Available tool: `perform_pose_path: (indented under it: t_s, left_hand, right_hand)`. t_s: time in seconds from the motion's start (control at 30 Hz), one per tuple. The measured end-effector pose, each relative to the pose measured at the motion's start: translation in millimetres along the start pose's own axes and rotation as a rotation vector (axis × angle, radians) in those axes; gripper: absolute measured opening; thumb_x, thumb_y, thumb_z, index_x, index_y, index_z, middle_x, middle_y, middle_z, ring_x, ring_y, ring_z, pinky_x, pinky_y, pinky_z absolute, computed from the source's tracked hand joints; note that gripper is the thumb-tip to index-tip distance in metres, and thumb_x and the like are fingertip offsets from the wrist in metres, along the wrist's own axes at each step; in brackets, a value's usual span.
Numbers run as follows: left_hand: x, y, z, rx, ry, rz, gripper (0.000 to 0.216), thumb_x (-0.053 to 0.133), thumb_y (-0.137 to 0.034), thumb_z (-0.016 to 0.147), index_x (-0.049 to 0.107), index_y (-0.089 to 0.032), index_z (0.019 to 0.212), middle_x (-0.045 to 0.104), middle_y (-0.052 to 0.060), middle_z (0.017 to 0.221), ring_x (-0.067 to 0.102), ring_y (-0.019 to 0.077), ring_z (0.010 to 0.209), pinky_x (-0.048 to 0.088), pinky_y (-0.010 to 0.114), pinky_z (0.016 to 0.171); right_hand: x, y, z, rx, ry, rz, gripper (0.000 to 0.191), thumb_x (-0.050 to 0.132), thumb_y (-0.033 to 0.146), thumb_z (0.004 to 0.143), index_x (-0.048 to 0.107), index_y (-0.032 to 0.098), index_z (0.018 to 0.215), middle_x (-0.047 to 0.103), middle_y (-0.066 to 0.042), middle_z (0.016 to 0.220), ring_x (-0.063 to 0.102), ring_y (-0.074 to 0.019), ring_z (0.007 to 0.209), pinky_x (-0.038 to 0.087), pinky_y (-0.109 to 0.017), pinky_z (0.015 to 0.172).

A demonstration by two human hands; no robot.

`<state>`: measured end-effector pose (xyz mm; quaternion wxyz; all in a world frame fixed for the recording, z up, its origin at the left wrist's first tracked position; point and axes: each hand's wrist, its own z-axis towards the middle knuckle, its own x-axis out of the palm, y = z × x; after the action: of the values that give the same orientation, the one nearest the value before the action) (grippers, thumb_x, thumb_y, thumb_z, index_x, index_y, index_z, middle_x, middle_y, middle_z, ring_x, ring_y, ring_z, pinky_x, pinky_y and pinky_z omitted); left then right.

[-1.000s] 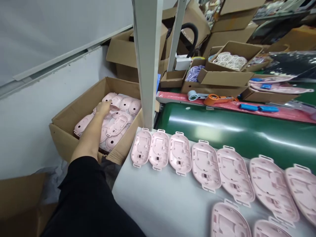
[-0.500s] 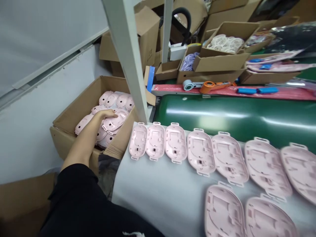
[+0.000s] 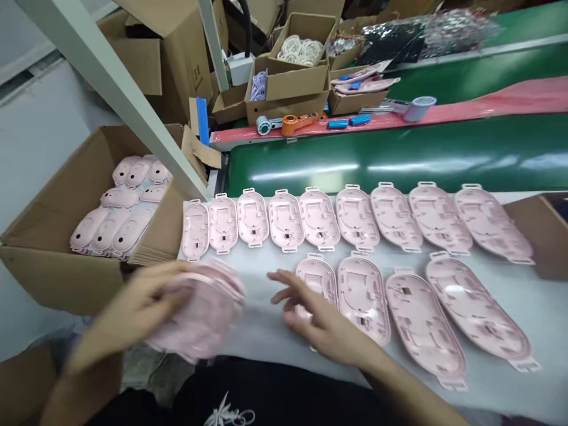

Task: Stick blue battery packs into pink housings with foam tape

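Observation:
My left hand (image 3: 148, 305) grips a small stack of pink plastic shells (image 3: 204, 313), blurred by motion, in front of the table's left end. Over the table my right hand (image 3: 317, 319) is empty, its fingers apart and pointing left toward the stack. Beside it, partly covered by the hand, lies a pink shell (image 3: 317, 278) with its inner side up. A back row of similar open shells (image 3: 284, 219) runs along the table, and a shorter front row (image 3: 364, 296) lies nearer to me. Small dark rectangles show in several shells.
A cardboard box (image 3: 57, 272) at left holds more pink shells (image 3: 106, 228). A pale metal post (image 3: 119, 94) slants between box and table. Behind the table runs a green conveyor (image 3: 310, 168) with tape dispensers (image 3: 297, 122). Another cardboard box (image 3: 536, 231) stands at the right end.
My left hand has come out of the box with a stack of pink shells and moved over toward the table. My right hand has come into view. The view has swung right.

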<state>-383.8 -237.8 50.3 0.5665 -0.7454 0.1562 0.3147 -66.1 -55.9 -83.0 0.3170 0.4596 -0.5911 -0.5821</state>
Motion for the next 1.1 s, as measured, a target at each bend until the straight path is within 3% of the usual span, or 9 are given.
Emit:
perform_pose_path:
  t_s: [0.07,0.13,0.23,0.33,0.47,0.6,0.7,0.83,1.1]
  left_hand:
    - [74,-4,8,0.001,0.200,-0.256,0.030,0.064,-0.052,0.097,0.084,-0.029,0.101,0.077,0.006,0.106,0.071,0.0258,0.099,0.059,0.038,0.090]
    - [130,3,15,-0.042,0.175,-0.504,0.040,0.065,-0.057,0.096,0.082,-0.021,0.095,0.076,0.008,0.096,0.070,0.0245,0.088,0.058,0.035,0.083]
    - [172,24,14,-0.173,0.087,-0.724,0.049,0.072,-0.062,0.090,0.079,-0.014,0.092,0.073,0.007,0.085,0.064,0.0200,0.075,0.054,0.031,0.072]
    - [181,43,8,-0.235,0.012,-0.737,0.052,0.071,-0.066,0.089,0.076,-0.014,0.094,0.072,0.008,0.089,0.064,0.0201,0.077,0.053,0.030,0.072]
    - [173,63,9,-0.205,-0.301,-0.303,0.043,0.057,-0.060,0.099,0.070,-0.019,0.090,0.069,0.007,0.097,0.065,0.0238,0.092,0.054,0.035,0.086]
    - [174,77,13,-0.341,-0.396,0.038,0.045,0.044,-0.046,0.103,0.057,-0.019,0.136,0.069,0.014,0.123,0.066,0.0309,0.114,0.052,0.046,0.100]
    - [184,81,16,-0.392,-0.431,0.206,0.053,0.038,-0.041,0.105,0.044,-0.018,0.152,0.060,0.019,0.140,0.059,0.0352,0.129,0.050,0.051,0.105]
    - [199,85,29,-0.305,-0.496,0.334,0.050,0.044,-0.033,0.102,0.052,-0.020,0.149,0.056,0.019,0.126,0.058,0.0368,0.120,0.050,0.055,0.105]
    - [211,76,27,-0.147,-0.499,0.295,0.058,0.055,-0.035,0.101,0.046,-0.018,0.155,0.053,0.019,0.131,0.055,0.0350,0.123,0.050,0.053,0.108]
  right_hand:
    - [18,1,5,0.038,0.224,0.170,0.087,0.064,0.061,0.100,0.022,0.028,0.169,0.055,-0.017,0.154,0.066,-0.0275,0.122,0.058,-0.044,0.101]
    - [24,-1,-3,0.045,0.325,0.312,0.092,0.064,0.064,0.099,0.019,0.027,0.170,0.057,-0.017,0.151,0.066,-0.0288,0.124,0.058,-0.044,0.101]
    - [16,-3,-22,0.085,0.308,0.309,0.083,0.059,0.057,0.103,0.020,0.027,0.170,0.070,-0.012,0.131,0.070,-0.0275,0.114,0.059,-0.042,0.094]
    - [4,1,-28,0.145,0.122,0.036,0.075,0.053,0.047,0.105,0.022,0.023,0.169,0.075,-0.007,0.101,0.071,-0.0235,0.083,0.056,-0.036,0.074]
    - [-3,0,-8,0.230,-0.049,-0.268,0.069,0.040,0.036,0.105,0.019,0.015,0.167,0.063,0.003,0.068,0.057,-0.0194,0.054,0.036,-0.029,0.053]
    - [-1,-11,15,0.294,-0.062,-0.494,0.069,0.039,0.024,0.103,0.016,0.010,0.167,0.058,0.005,0.059,0.056,-0.0194,0.052,0.028,-0.028,0.051]
    - [4,-16,23,0.311,-0.067,-0.732,0.067,0.037,0.024,0.106,0.015,0.004,0.166,0.062,0.002,0.060,0.059,-0.0207,0.052,0.026,-0.029,0.049]
    - [9,-11,28,0.299,-0.040,-1.050,0.058,0.035,0.018,0.106,0.028,0.008,0.163,0.072,-0.006,0.074,0.066,-0.0229,0.058,0.027,-0.030,0.048]
    - [5,-29,14,0.166,-0.077,-1.107,0.042,0.038,0.030,0.108,0.056,0.018,0.145,0.080,-0.011,0.102,0.078,-0.0286,0.079,0.048,-0.031,0.051]
